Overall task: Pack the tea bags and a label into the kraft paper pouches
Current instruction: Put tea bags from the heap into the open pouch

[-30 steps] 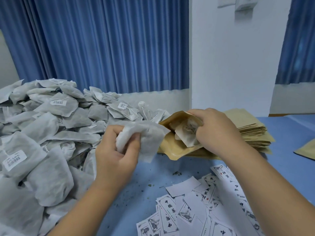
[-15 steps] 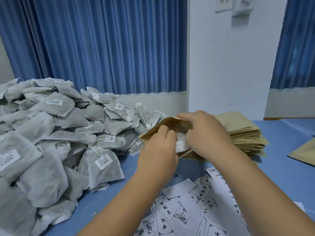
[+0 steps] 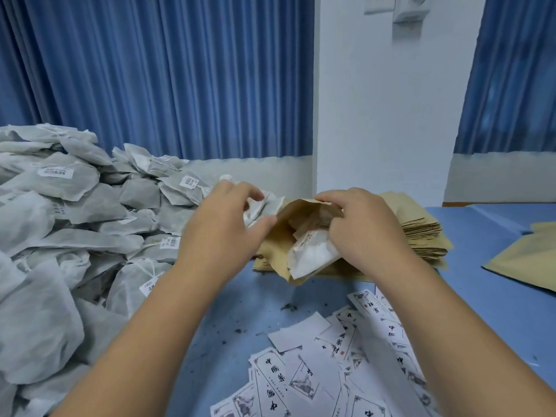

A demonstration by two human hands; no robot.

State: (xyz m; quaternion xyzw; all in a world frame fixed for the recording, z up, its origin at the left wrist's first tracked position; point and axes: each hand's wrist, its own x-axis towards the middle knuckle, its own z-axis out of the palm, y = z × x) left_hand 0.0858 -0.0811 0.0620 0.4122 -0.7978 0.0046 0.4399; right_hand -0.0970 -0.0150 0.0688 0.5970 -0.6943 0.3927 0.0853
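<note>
Fingers [image 3: 332,197] of the right hand [image 3: 365,236] curl over the top edge of one kraft paper pouch [image 3: 279,245] and grip its mouth open. One white tea bag [image 3: 313,257] with a printed tag sticks halfway out of that mouth; how many more lie inside cannot be told. The left hand [image 3: 222,233] hangs just beside the pouch's left edge with loosely bent fingers [image 3: 240,189] that hold nothing; whether its thumb touches the paper is unclear.

One stack of flat pouches [image 3: 421,233] lies behind the held pouch. One separate flat pouch [image 3: 529,260] lies well apart at the right edge. One large heap of tea bags [image 3: 75,206], too many to count, fills the left side. Printed labels [image 3: 285,383], well over a dozen and overlapping, are scattered at the near edge.

Everything rests on a blue table [image 3: 487,290] speckled with dark tea crumbs. Behind it a white wall [image 3: 385,115] stands between two blue curtains [image 3: 180,85].
</note>
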